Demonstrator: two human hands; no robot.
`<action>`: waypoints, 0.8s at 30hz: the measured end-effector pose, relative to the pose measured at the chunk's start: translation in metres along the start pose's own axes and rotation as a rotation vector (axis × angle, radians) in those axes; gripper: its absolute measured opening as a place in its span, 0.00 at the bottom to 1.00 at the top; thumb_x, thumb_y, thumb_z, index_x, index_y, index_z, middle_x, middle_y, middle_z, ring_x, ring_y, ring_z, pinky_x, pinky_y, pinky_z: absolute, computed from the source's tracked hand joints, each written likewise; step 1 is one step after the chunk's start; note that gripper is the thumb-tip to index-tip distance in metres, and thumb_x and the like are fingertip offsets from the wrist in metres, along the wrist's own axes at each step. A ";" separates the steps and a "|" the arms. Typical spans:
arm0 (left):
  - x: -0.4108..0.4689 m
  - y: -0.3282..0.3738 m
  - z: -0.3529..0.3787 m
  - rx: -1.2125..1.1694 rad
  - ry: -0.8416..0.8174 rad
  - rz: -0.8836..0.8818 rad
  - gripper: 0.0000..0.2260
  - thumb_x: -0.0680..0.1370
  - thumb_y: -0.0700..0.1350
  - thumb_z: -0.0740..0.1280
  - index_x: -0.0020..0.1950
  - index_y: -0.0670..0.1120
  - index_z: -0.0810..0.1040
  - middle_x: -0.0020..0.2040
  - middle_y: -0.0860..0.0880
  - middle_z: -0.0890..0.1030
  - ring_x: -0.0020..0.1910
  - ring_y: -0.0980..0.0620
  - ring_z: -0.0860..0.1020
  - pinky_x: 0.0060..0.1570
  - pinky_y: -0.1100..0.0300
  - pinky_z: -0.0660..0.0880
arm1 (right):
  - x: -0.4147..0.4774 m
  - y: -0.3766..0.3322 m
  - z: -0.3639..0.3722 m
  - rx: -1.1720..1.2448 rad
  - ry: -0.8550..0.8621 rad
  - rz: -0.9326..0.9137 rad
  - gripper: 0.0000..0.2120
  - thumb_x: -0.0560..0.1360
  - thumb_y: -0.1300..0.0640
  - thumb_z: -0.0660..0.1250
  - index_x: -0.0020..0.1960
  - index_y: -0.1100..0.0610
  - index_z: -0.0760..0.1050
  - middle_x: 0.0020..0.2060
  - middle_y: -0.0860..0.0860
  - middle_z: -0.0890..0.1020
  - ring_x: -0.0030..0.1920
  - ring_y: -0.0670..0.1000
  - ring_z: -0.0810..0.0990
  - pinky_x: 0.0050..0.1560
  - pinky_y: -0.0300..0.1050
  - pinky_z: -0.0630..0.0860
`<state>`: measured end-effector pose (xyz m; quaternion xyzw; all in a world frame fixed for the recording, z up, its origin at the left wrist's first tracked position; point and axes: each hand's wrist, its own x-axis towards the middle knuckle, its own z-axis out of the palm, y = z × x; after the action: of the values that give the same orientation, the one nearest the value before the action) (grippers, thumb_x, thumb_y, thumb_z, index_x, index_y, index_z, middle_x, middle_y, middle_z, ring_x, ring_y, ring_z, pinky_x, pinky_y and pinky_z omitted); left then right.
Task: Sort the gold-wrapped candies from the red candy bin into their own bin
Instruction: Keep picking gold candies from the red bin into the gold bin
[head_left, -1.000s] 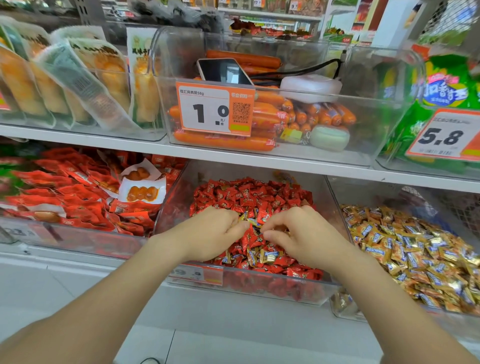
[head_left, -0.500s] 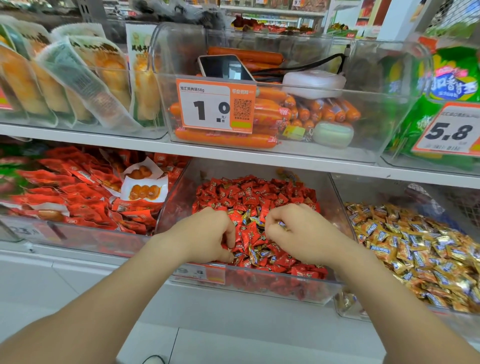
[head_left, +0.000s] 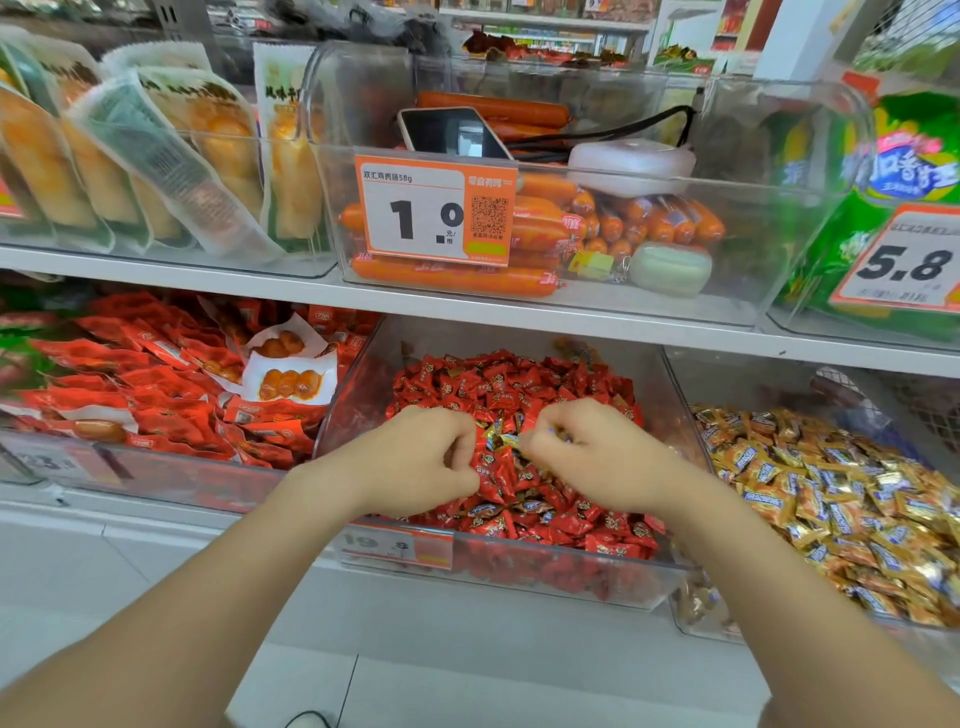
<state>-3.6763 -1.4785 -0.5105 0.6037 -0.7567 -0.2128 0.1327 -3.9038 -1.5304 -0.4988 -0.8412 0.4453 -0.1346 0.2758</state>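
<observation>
We see a few small gold-wrapped candies (head_left: 496, 435) lying on the red candies (head_left: 519, 384) in the clear plastic red candy bin (head_left: 358, 384), right between our two hands. We think they are light, crinkly and a bit slippery, so a pinch across the fat middle should work best. One lies slanted; the others are too small to tell. Our right hand (head_left: 597, 457) pinches a gold one. Our left hand (head_left: 415, 462) is curled, but we cannot tell what it holds. The clear gold candy bin (head_left: 696, 623) sits just beside, on the right

Fingertips (head_left: 537, 442) of the right hand (head_left: 592, 460) are blurred; the gold candy bin (head_left: 693, 616) is cropped
</observation>
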 end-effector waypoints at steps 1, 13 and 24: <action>-0.001 0.001 -0.001 -0.033 -0.002 -0.002 0.05 0.76 0.46 0.70 0.43 0.49 0.75 0.36 0.53 0.80 0.33 0.59 0.74 0.35 0.61 0.71 | -0.002 0.001 -0.004 0.054 0.006 0.010 0.14 0.81 0.50 0.65 0.43 0.60 0.76 0.29 0.46 0.80 0.27 0.46 0.70 0.32 0.45 0.70; 0.007 0.014 0.010 0.068 -0.106 0.044 0.08 0.74 0.42 0.73 0.49 0.54 0.86 0.26 0.58 0.77 0.28 0.60 0.75 0.44 0.62 0.78 | -0.008 0.016 0.001 -0.228 -0.112 -0.084 0.07 0.77 0.45 0.71 0.44 0.45 0.86 0.33 0.44 0.84 0.36 0.44 0.81 0.44 0.45 0.79; 0.016 0.007 0.021 0.214 -0.070 0.093 0.07 0.72 0.56 0.70 0.44 0.57 0.86 0.37 0.60 0.81 0.42 0.57 0.78 0.42 0.52 0.81 | 0.004 0.011 0.012 -0.297 -0.178 -0.047 0.08 0.75 0.49 0.70 0.43 0.52 0.85 0.30 0.45 0.79 0.33 0.44 0.76 0.44 0.48 0.80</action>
<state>-3.6958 -1.4892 -0.5266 0.5708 -0.8065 -0.1455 0.0509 -3.9036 -1.5347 -0.5151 -0.8916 0.4141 0.0012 0.1833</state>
